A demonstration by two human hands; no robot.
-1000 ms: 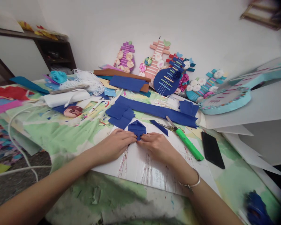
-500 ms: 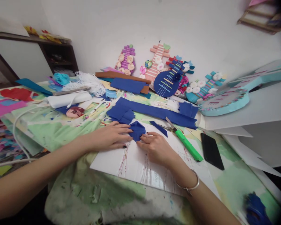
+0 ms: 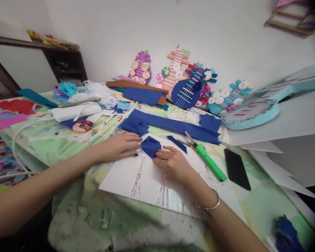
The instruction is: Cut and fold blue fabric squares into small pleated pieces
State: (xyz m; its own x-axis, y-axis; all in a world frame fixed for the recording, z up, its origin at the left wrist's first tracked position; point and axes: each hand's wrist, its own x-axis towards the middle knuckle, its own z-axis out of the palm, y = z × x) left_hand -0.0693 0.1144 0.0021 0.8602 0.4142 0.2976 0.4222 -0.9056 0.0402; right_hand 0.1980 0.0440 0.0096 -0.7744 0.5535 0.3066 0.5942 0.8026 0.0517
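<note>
A small folded piece of dark blue felt (image 3: 149, 145) lies on a white board (image 3: 147, 185) marked with red lines. My right hand (image 3: 173, 163), a bangle on its wrist, has curled fingers and pinches the near right edge of the folded piece. My left hand (image 3: 118, 146) lies flat on the board's left corner with fingers stretched out; its fingertips are just left of the folded piece and below a small pile of blue felt squares (image 3: 133, 126).
Green-handled scissors (image 3: 209, 161) and a black phone (image 3: 237, 168) lie right of the board. A long blue strip (image 3: 178, 125) and a blue sliver (image 3: 177, 143) lie behind it. Guitar-shaped crafts (image 3: 187, 91) lean on the wall. A large turquoise guitar (image 3: 252, 113) sits at right, a white cable (image 3: 15, 140) at left.
My left hand let go of the folded piece and slid left, fingers flattening out. The right hand keeps hold of the piece, which has turned and shifted slightly left.
</note>
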